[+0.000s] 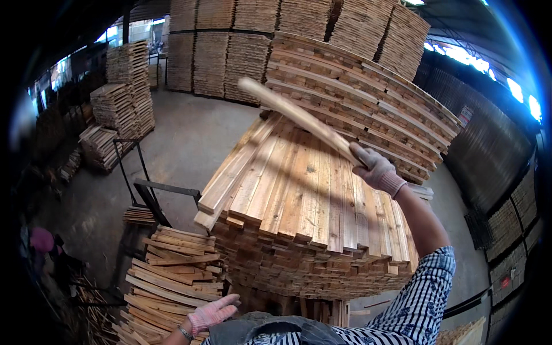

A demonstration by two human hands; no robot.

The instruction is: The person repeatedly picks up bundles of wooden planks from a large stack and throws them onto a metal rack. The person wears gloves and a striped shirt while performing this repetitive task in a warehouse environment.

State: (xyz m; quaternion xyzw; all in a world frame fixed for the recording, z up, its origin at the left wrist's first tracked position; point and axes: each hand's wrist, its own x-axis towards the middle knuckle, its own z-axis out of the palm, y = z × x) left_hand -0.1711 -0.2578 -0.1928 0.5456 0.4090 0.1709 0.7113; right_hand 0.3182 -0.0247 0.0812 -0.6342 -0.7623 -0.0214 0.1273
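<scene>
We've got our right hand (376,169) wrapped round one end of a wooden batten (299,117) above the plank stack (310,213); our left hand (211,315) is spread, empty. Probably light, stiff, splintery; we'd balance it better gripping mid-length.

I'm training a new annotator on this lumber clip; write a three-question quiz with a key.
1. Multiple choice: what does the right grip hold?
A: a metal rod
B: a wooden board
C: a roll of tape
2. True or false: the left grip is also closed around that board.
3. Fill the gap: the untidy pile of strips lies to the person's ____ of the flat-topped stack.

Key: 1 B; 2 false, it is open; 3 left.
</scene>
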